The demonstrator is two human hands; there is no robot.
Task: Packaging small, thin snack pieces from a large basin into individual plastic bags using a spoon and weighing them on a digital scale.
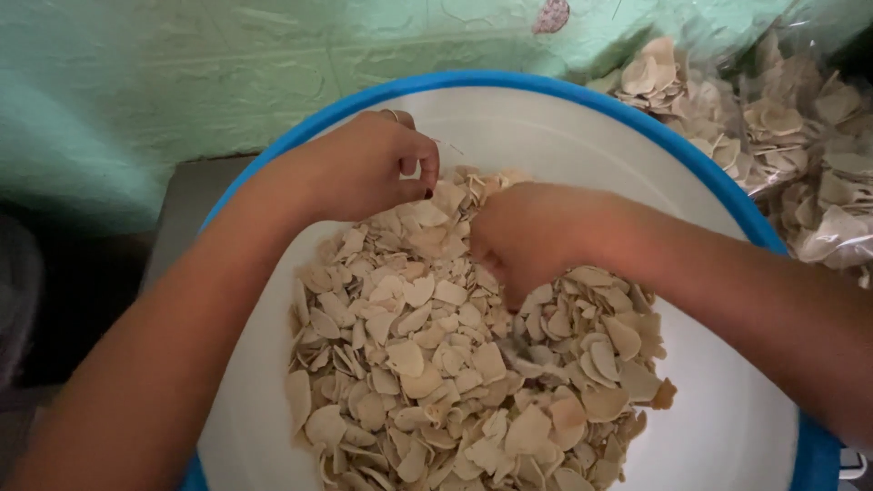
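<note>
Left hand (364, 168) sits at the far edge of the chip pile (464, 364), thumb and forefinger pinched together on something thin; can't tell what, looks like a thread or a sliver. Dark polish on the thumbnail, ring on one finger. Right hand (532, 236) is curled knuckles-up on the pile's far side, fingers dug into the chips and closed on a few; the exact grip is hidden under the hand.

Chips: pale beige, thin, flat to slightly cupped discs, many broken, heaped loose across the middle and near side of the basin (582, 136). Judgement: very light, dry, stiff but brittle, so they'd snap under squeeze. Best taken singly by the edge with fingertips, or scooped from beneath with a cupped palm.

Basin is white inside with a blue rim; its far inner wall is bare. Right of the basin, a clear bag (782, 136) of the same chips. Behind the basin, a green wall (182, 82). Left of it, a grey counter (195, 195).
</note>
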